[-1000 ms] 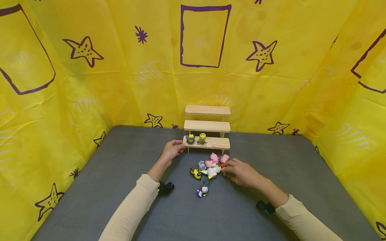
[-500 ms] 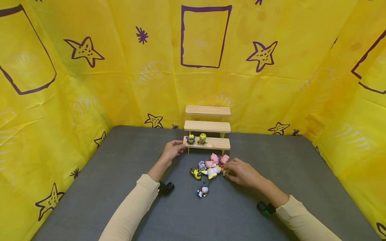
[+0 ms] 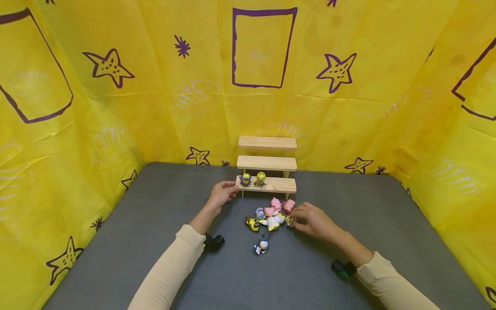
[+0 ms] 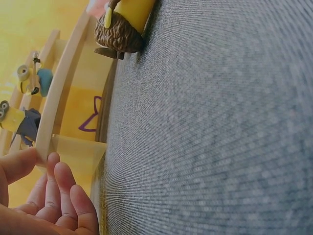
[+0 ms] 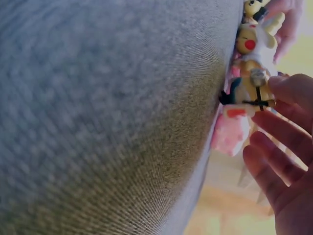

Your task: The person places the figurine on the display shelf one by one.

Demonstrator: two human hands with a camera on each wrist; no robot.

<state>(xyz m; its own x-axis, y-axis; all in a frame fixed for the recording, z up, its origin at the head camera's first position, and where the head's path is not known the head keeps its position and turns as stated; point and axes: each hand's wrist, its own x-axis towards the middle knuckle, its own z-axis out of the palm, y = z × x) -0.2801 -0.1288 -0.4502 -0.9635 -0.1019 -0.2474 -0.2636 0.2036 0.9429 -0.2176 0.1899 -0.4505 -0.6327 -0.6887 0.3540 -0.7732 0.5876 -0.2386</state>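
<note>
My left hand (image 3: pixel 222 193) holds the left end of the lowest board of a wooden three-tier display stand (image 3: pixel 282 184), thumb above and fingertips at its edge in the left wrist view. Two minion figures, one in a dark cape (image 3: pixel 246 179) and one with a blue lower part (image 4: pixel 45 81), stand on that board. To the right of the toy pile, my right hand (image 3: pixel 314 220) pinches a small minion figure (image 5: pixel 259 92) between thumb and index finger. It is upright at the tabletop, beside a white winged figure (image 3: pixel 273 221) and pink pig figures (image 3: pixel 276 204).
A yellow-and-brown figure (image 3: pixel 252 223) and a blue-grey figure (image 3: pixel 260 213) lie on the pile's left. Nearer the front, a dark-and-white figure (image 3: pixel 261 246) lies apart on the grey tabletop (image 3: pixel 294 275). Yellow patterned cloth (image 3: pixel 263 107) encloses the back and sides.
My right hand has shifted slightly right, and the minion figure in its fingers shows more clearly, a little apart from the pile. The left hand stays on the stand.
</note>
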